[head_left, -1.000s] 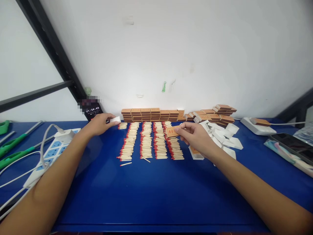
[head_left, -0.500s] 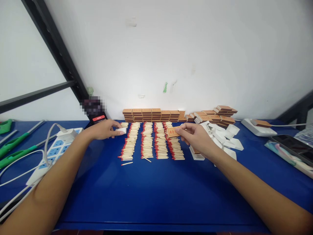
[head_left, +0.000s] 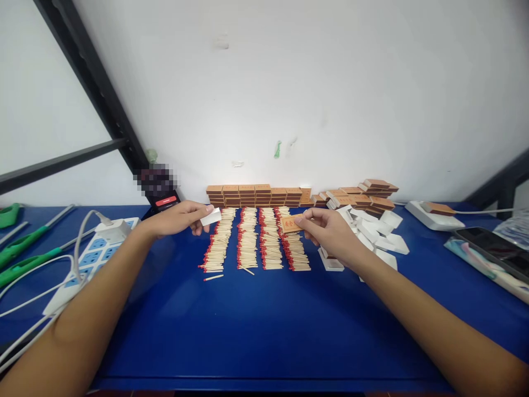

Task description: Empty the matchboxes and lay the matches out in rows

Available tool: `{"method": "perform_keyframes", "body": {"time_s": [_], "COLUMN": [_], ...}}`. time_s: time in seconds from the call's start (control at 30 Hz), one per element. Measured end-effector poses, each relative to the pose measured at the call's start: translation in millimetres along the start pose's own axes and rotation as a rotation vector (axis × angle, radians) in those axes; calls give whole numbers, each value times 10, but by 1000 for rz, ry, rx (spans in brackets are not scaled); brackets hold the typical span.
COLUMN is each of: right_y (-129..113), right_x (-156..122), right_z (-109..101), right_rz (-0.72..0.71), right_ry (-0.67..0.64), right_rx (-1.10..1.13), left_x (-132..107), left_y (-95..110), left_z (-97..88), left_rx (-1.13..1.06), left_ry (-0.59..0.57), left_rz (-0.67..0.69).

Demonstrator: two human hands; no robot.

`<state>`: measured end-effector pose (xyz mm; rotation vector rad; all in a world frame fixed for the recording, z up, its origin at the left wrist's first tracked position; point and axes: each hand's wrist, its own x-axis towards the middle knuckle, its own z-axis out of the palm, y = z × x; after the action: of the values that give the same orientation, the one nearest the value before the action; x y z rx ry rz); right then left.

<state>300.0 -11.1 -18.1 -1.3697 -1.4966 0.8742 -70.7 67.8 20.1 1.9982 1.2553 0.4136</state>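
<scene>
My left hand (head_left: 190, 216) is closed on a small white matchbox tray (head_left: 211, 216), near the far end of the leftmost row of matches (head_left: 217, 242). Whether matches lie inside that tray I cannot tell. Between thumb and fingers, my right hand (head_left: 324, 225) pinches an orange printed matchbox sleeve (head_left: 290, 223), above the top of the rightmost match row (head_left: 295, 251). Several rows of red-tipped matches lie on the blue table (head_left: 248, 325). One loose match (head_left: 213, 278) lies in front of the left row.
Stacked matchboxes (head_left: 247, 196) line the wall, with more piled boxes (head_left: 367, 194) to the right. White trays (head_left: 378, 231) lie heaped beside my right forearm. A power strip (head_left: 91, 259) with cables and green-handled tools (head_left: 31, 263) are at left. A dark phone (head_left: 494, 248) rests far right.
My left hand has moved slightly right and lifted the white tray, turning it to a tilt. My right hand keeps the sleeve in almost the same place.
</scene>
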Motion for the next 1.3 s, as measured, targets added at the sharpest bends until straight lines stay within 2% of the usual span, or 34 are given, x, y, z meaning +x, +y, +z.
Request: {"method": "perform_keyframes", "body": {"time_s": [0.2, 0.37, 0.47, 0.6, 0.7, 0.9, 1.17, 1.3], "right_y": [10, -29, -12, 65, 128, 209, 203, 151], "right_x": [166, 680, 1042, 1325, 1377, 1380, 1305, 1266], "right_z": [-62, -86, -59, 7, 54, 106, 167, 189], "right_rz": [-19, -18, -15, 18, 19, -31, -130, -141], "right_ry": [0, 31, 73, 112, 158, 174, 217, 208], "right_rx": [-47, -125, -168, -293, -379, -474, -539, -590], "left_x": [13, 34, 70, 180, 288, 434, 440, 436], "left_y": [17, 5, -68, -160, -175, -221, -245, -208], "left_z": [99, 145, 167, 234, 297, 359, 379, 408], "left_rx": [-89, -142, -177, -267, -331, -386, -355, -339], "left_ry": [-32, -37, 25, 213, 340, 442, 524, 469], "left_rz": [-9, 33, 23, 8, 12, 20, -50, -107]}}
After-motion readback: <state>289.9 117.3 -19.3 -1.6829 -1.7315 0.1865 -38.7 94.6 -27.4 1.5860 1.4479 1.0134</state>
